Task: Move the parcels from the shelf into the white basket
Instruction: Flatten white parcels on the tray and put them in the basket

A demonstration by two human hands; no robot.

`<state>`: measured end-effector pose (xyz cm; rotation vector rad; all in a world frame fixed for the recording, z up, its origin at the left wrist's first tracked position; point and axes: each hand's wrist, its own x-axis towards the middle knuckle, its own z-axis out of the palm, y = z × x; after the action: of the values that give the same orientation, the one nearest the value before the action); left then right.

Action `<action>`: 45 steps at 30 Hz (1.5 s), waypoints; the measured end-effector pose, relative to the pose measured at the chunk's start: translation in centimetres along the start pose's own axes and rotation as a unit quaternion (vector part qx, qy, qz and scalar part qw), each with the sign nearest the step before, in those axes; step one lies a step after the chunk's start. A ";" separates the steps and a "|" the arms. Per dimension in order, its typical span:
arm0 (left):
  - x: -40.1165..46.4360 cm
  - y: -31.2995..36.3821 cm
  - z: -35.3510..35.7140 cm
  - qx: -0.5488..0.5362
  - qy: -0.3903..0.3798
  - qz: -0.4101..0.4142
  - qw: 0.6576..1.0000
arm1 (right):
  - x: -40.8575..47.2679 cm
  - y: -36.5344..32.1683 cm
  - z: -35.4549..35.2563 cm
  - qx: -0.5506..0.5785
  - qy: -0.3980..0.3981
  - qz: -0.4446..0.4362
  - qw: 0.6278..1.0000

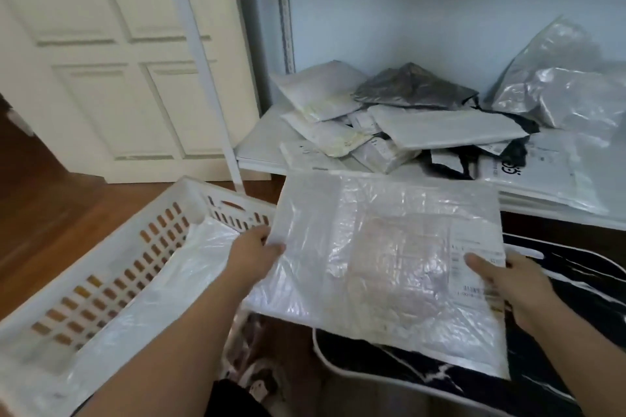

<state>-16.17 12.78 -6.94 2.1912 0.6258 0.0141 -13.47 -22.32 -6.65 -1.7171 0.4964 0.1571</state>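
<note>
Left hand point(261, 247) and right hand point(501, 281) each pinch an opposite edge of a flat plastic-wrapped parcel point(382, 267), held between shelf point(257, 152) and white basket point(111, 247). It looks light, floppy, slippery; edge grips suit it.

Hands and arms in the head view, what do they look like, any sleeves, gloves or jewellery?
Both are bare: the left hand and right hand wear no gloves, and no rings, watch or bands show. Both forearms are uncovered to the frame's lower edge; no sleeve is visible.
</note>
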 end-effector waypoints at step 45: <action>1.0 -33.0 -6.8 0.579 -0.170 -0.281 0.747 | -4.1 4.1 44.8 -0.719 -0.348 -0.349 0.490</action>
<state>-30.97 35.56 -26.94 2.8712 1.2659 -1.4125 -11.30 21.23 -18.33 -2.9802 -1.4491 0.7954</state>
